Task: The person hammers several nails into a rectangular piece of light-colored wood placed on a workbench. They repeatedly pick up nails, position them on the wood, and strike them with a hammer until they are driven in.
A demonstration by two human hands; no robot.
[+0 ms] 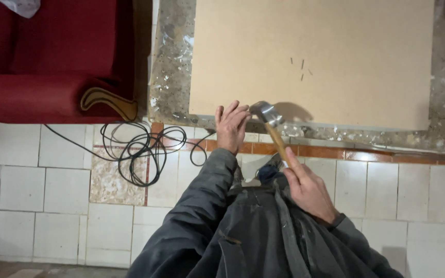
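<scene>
Your dark grey jacket [253, 231] fills the bottom of the head view, both sleeves reaching forward over white floor tiles [42, 190]. Your right hand [309, 189] is wrapped around the wooden handle of a hammer [271, 123], index finger laid straight along it, and the steel head hangs just over the near edge of a tan board [336, 41]. Your left hand [231, 125] rests at that same near edge, fingers together and curled forward, tips almost touching the hammer head; they may be pinching a nail, but the view is too small to tell. With fingers that close, a slightly off swing could strike them or bend whatever they steady. A few loose nails [302, 67] lie mid-board, and could jump from the blow. Coiled black cable [140, 149] lies on the tiles left of you, beside a red armchair [47, 62]; stepping back could snag it.
</scene>
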